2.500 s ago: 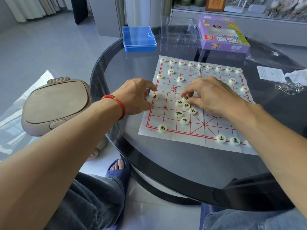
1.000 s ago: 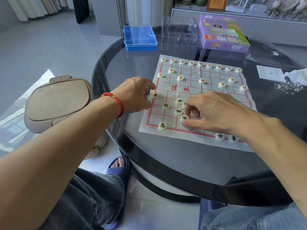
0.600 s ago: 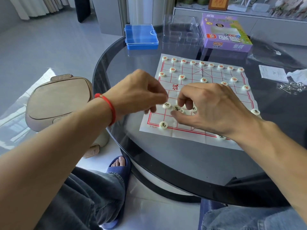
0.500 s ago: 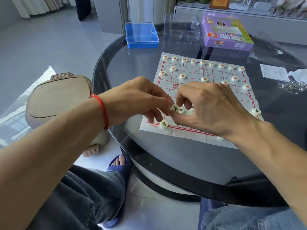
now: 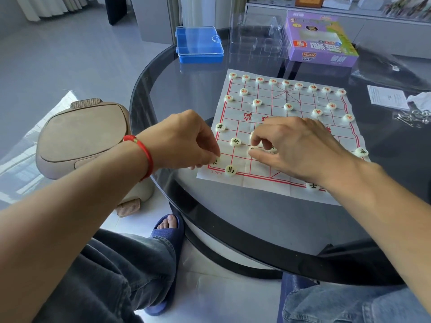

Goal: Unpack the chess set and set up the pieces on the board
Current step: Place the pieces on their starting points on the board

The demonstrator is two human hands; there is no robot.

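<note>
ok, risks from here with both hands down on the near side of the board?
1. The board is a thin creased sheet on glass; the left hand setting a piece at its near-left corner could drag it and shift the finished red row.
2. The right hand covers clustered pieces and could knock them.
3. The piece at the right edge could slide off.

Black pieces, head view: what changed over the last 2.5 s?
The left hand moved from the board's left edge to its near left corner and now pinches a black piece there. The right hand came nearer and fingers the loose black cluster. A black piece now sits apart on the left, another at the right edge. Red pieces, horse piece and purple box stayed put.
</note>
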